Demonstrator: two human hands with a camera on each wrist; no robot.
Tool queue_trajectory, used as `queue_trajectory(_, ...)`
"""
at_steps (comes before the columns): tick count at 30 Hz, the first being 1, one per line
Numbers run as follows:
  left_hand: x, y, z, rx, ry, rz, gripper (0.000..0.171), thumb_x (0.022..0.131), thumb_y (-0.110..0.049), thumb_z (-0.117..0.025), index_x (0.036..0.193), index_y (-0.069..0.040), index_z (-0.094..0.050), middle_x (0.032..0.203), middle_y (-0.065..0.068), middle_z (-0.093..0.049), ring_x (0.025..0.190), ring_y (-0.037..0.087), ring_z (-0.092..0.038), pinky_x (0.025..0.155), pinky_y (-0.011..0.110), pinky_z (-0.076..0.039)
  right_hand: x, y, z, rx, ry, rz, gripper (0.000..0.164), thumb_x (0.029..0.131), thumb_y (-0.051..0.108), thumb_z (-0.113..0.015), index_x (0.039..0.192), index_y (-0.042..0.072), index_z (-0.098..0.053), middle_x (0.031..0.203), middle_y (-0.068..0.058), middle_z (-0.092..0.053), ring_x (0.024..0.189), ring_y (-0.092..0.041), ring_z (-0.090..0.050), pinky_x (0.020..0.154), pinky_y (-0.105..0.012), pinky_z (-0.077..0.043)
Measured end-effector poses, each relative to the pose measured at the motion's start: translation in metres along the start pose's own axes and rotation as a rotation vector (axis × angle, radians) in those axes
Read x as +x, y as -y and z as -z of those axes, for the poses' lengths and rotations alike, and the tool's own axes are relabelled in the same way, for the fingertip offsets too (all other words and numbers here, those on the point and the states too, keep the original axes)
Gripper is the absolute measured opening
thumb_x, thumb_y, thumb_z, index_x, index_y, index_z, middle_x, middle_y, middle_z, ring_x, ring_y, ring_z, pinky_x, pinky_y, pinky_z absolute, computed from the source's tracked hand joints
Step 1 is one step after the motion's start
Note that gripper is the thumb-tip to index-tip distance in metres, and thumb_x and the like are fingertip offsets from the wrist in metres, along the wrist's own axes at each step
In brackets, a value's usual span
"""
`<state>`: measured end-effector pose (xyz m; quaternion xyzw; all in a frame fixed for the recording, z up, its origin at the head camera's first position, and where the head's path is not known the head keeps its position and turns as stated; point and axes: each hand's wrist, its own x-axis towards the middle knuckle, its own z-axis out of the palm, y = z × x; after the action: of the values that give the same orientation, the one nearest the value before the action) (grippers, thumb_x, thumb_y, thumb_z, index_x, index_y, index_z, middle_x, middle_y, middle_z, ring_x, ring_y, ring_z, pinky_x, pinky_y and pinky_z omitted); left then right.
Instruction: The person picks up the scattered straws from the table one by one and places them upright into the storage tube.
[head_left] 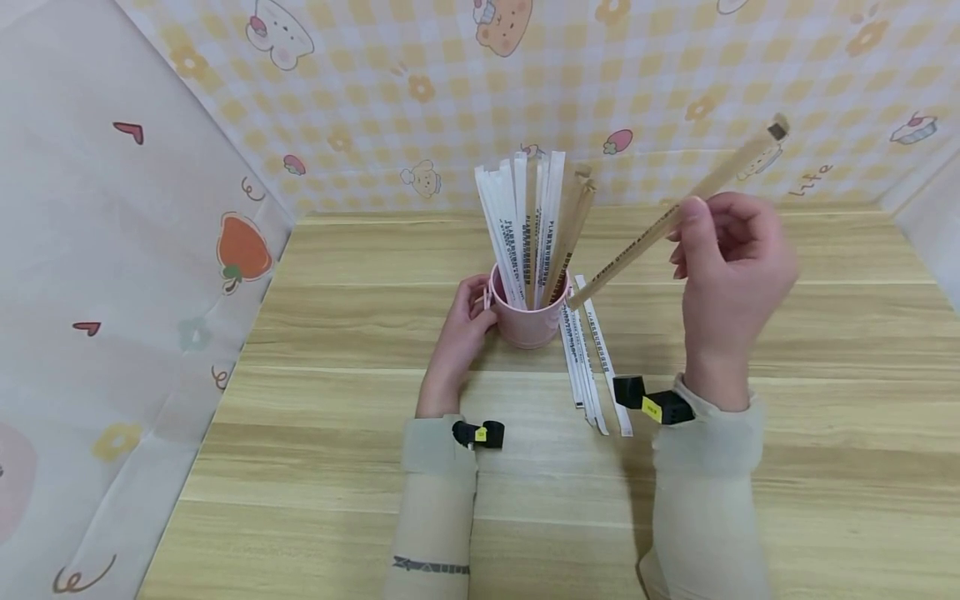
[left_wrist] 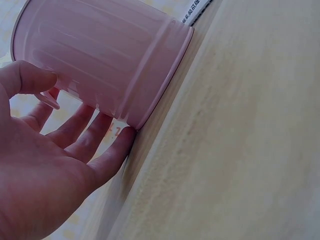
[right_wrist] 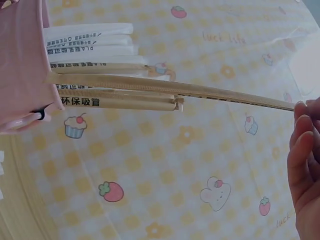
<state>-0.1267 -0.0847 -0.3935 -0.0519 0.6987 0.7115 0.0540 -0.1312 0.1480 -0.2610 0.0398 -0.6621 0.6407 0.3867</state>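
A small pink bucket (head_left: 528,330) stands on the table, holding several white and brown paper-wrapped straws (head_left: 517,225) upright. My left hand (head_left: 463,323) holds the bucket at its left side, with the thumb by the handle lug and the fingers against the wall, as the left wrist view shows. Between thumb and fingers my right hand (head_left: 738,279) pinches a brown paper-wrapped straw (head_left: 633,250) around its middle. This straw slants up to the right, its lower end close by the bucket's right rim. In the right wrist view the held straw (right_wrist: 215,93) overlaps the rim.
Several white wrapped straws (head_left: 604,367) lie on the wooden table (head_left: 337,333) just right of the bucket. Behind stands a yellow checked backdrop (head_left: 360,100) with cartoon prints. A pale printed sheet (head_left: 150,275) rises along the left edge.
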Motion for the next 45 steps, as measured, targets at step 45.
queue_trajectory(45, -0.004, -0.011, -0.001, -0.005, 0.018, -0.005, 0.049, 0.081, 0.003, -0.047, 0.127, -0.013, -0.04, 0.129, 0.006, -0.043, 0.118, 0.017, -0.041, 0.096, 0.03, -0.039, -0.025, -0.065, -0.034, -0.454, 0.425, -0.044, 0.027, 0.083, 0.031, -0.06, 0.088, 0.004, -0.064, 0.075, -0.002, -0.062, 0.065, -0.007, -0.051, 0.058, -0.017, -0.041)
